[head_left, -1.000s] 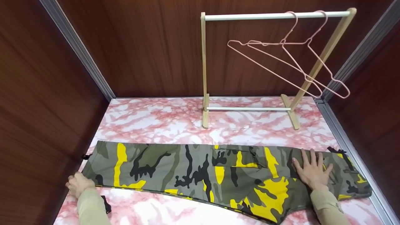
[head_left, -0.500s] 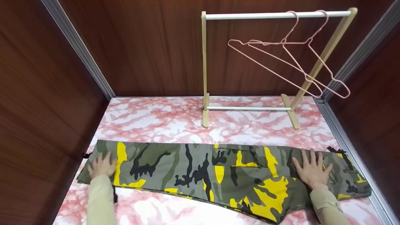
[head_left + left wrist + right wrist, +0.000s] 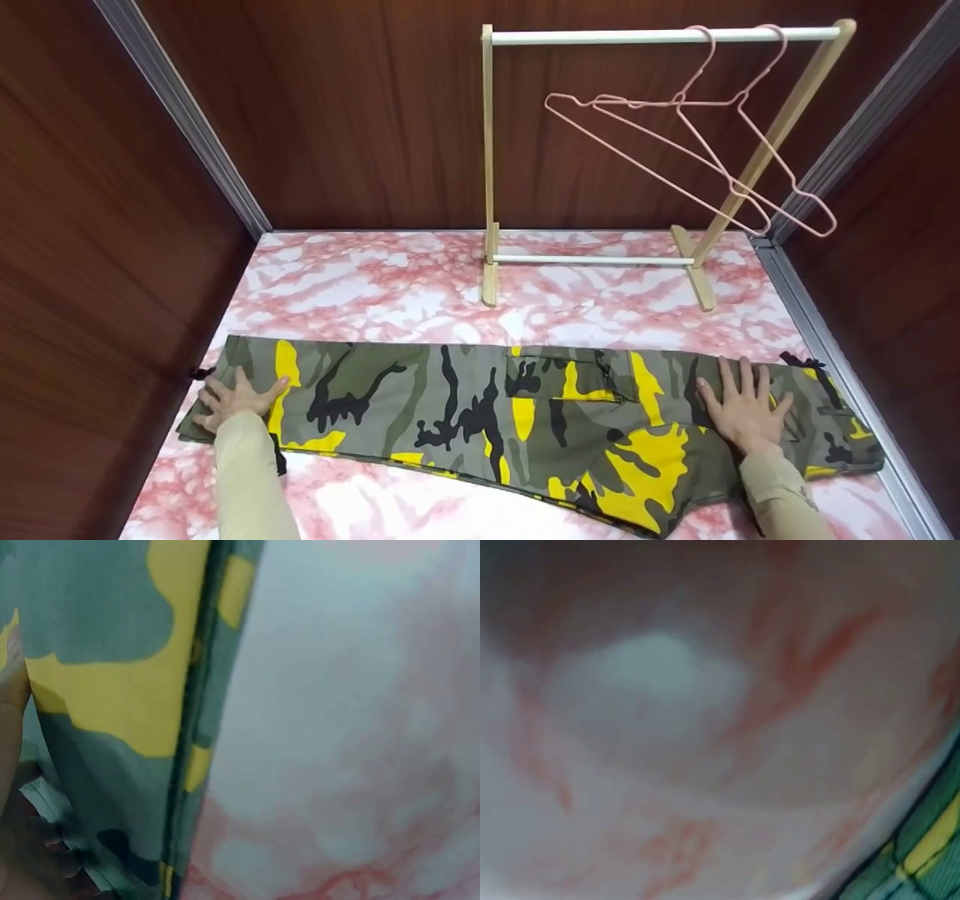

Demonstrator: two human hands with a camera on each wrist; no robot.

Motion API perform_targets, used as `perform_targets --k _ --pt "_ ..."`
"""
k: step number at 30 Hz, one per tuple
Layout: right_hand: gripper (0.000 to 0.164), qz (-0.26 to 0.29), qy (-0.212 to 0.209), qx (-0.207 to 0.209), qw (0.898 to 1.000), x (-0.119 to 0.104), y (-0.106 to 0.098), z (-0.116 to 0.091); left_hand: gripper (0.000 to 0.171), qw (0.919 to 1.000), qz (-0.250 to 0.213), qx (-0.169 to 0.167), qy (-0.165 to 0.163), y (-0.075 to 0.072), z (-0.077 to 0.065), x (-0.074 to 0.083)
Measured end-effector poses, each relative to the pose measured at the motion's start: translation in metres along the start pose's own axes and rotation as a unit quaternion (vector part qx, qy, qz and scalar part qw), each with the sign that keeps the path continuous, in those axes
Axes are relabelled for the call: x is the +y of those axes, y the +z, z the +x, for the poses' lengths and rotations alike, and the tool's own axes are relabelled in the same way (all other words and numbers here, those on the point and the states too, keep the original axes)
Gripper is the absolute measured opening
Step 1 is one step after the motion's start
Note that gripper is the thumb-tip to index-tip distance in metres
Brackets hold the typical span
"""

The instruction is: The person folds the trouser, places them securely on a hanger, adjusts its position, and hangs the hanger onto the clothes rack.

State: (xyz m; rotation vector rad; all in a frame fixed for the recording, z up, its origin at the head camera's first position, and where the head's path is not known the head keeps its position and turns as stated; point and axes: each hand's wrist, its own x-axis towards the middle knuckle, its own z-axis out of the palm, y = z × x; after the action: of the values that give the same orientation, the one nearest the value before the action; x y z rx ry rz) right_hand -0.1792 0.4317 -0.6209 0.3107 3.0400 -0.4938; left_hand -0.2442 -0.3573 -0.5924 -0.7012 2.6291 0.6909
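Observation:
A pair of camouflage trousers [image 3: 450,405] in grey, green, black and yellow lies folded lengthwise across the table. Its leg hems are at the left and its waist at the right. My left hand [image 3: 238,399] rests with spread fingers on the hem end, and the left wrist view catches its thumb [image 3: 13,660] on the cloth. Fingers splayed, my right hand [image 3: 748,411] presses flat on the trousers near the waist. In the right wrist view only a corner of the trousers [image 3: 937,840] shows, and the right hand is out of that picture.
A small wooden rack [image 3: 487,150] with a white top rail [image 3: 592,36] stands at the back of the pink marbled table [image 3: 360,285]. Two pink hangers [image 3: 679,101] hang from its right half. Dark wood-grain panels [image 3: 360,112] enclose the back and both sides.
My left hand has moved from the lower corner of the hem up onto the cloth, then slightly left, its fingers spreading wider. The right hand has stayed put on the trousers.

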Motion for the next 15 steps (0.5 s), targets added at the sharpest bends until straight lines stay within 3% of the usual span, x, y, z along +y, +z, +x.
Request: perform_targets --k 4,9,15 --pt "0.084 -0.001 0.0 0.004 1.0 0.001 0.0 0.001 0.107 0.9999 0.002 0.011 -0.008 -0.001 0.002 -0.009" --pt "0.085 0.002 0.002 0.0 1.0 0.003 0.001 0.001 0.08 0.9995 -0.003 0.023 -0.021 -0.004 0.001 -0.018" --pt "0.086 0.002 0.004 -0.003 1.0 0.002 0.002 0.002 0.067 0.9958 -0.006 0.085 -0.034 -0.008 0.0 -0.022"
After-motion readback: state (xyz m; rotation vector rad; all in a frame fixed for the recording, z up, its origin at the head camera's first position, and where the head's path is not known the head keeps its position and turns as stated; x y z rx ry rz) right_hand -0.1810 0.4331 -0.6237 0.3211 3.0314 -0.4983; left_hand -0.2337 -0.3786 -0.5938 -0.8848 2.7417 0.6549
